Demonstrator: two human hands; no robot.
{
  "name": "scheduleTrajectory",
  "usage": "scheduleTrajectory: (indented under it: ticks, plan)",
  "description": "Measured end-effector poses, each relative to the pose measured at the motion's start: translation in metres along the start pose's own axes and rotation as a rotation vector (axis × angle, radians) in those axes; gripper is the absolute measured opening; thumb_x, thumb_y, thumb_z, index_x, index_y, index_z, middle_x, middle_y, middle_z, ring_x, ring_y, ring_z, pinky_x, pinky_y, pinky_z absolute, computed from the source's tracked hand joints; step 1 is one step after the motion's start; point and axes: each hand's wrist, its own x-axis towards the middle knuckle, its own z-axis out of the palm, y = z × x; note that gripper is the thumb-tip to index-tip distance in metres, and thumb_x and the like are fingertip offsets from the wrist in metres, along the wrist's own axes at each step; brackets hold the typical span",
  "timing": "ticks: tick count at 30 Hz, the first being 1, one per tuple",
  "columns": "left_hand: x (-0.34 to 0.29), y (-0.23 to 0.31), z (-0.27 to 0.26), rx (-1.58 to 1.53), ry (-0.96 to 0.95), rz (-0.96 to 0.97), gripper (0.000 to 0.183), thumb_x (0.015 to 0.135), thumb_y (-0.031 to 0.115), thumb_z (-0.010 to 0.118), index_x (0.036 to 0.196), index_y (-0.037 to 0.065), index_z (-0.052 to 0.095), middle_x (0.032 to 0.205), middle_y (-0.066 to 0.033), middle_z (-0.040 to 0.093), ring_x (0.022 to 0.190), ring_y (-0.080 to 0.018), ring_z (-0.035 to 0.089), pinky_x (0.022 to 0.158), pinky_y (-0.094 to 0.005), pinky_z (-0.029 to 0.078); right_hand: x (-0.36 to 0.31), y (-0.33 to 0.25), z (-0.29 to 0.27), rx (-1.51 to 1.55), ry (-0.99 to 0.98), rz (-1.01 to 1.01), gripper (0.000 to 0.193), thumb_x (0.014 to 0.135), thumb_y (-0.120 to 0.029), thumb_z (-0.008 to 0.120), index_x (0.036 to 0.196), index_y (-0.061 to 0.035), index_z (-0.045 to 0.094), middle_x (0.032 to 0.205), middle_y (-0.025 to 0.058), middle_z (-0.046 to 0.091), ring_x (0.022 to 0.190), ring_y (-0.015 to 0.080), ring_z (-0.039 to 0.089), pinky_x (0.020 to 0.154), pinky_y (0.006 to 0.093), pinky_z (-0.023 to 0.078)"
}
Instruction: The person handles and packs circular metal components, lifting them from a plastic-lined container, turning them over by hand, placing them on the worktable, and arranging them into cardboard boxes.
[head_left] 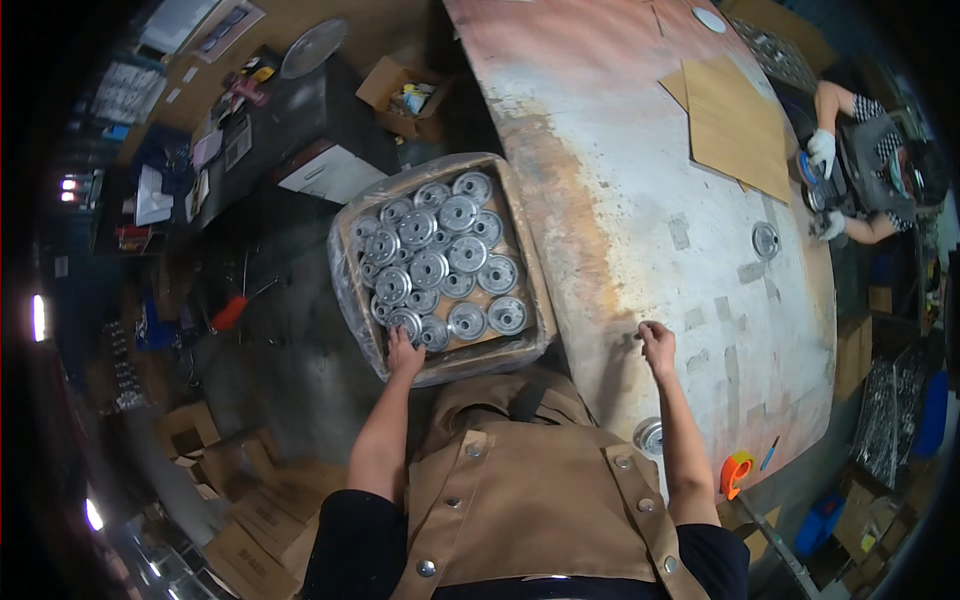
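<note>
My left hand [403, 357] reaches into the near left corner of a plastic-lined cardboard box [545, 300]. Its fingers close on the near edge of a round silver metal wheel [405, 322], which rests among several similar wheels [429, 268]. My fingertips are partly hidden there. Over the pale worktable, my right hand [657, 347] is closed with thumb and fingers pinched together. Whatever is in that pinch, if anything, is too small to name. Another metal wheel [649, 437] lies on the table beside my right forearm, partly hidden by it.
On the worktable [640, 230] lie brown cardboard sheets [735, 130], a single wheel [766, 240], an orange tape dispenser [737, 474] and a blue pen [770, 453]. A gloved co-worker [870, 160] works at the far right edge. Cardboard boxes [250, 530] stand at the lower left.
</note>
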Motion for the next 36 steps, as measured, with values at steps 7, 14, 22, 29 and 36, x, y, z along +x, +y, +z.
scheduleTrajectory:
  ticks: [7,14,22,29,36]
  plan:
    - [-0.012,0.017,0.001,0.053,-0.03,-0.023,0.076,0.078,0.028,0.067,0.142,0.004,0.036,0.151,-0.0221,0.028,0.137,-0.0365,0.032,0.113,-0.0418,0.028,0.089,0.023,-0.111,-0.176,0.327,-0.093,0.027,0.087,-0.023,0.061,0.098,-0.0001,0.069,0.074,0.0112,0.071,0.058,0.0141,0.062,0.056,0.0291,0.049]
    - [-0.036,0.048,0.0,-0.045,0.059,0.143,0.073,0.078,0.025,0.07,0.14,0.0,0.038,0.146,-0.0239,0.036,0.134,-0.0385,0.036,0.109,-0.0419,0.032,0.184,-0.006,-0.236,-0.43,0.694,0.124,0.045,0.081,-0.031,0.062,0.121,-0.0103,0.06,0.091,0.0165,0.07,0.089,0.0323,0.067,0.078,0.0422,0.051]
    - [-0.055,0.09,-0.012,-0.071,-0.162,0.19,0.06,0.079,0.031,0.07,0.128,0.002,0.054,0.129,-0.0215,0.055,0.12,-0.0359,0.053,0.1,-0.0408,0.042,0.264,-0.032,-0.282,-0.606,0.637,0.191,0.053,0.083,-0.035,0.063,0.13,-0.0136,0.051,0.107,0.0175,0.067,0.103,0.0356,0.063,0.085,0.0463,0.05]
    - [-0.051,0.138,-0.026,-0.104,-0.234,0.204,0.051,0.081,0.031,0.07,0.122,0.002,0.059,0.109,-0.021,0.066,0.098,-0.033,0.065,0.086,-0.0388,0.049,0.251,0.0,-0.248,-0.628,0.742,0.004,0.036,0.085,-0.029,0.065,0.112,-0.0054,0.062,0.091,0.0151,0.069,0.08,0.0313,0.066,0.07,0.0411,0.051]
    - [-0.055,0.185,-0.022,-0.329,-0.255,0.348,0.042,0.084,0.027,0.068,0.119,0.005,0.061,0.101,-0.0181,0.066,0.089,-0.0298,0.065,0.077,-0.0382,0.05,0.126,0.011,-0.144,0.984,0.279,0.256,0.026,0.089,-0.022,0.065,0.099,0.003,0.066,0.072,0.0056,0.062,0.05,0.0081,0.043,0.043,0.0235,0.032]
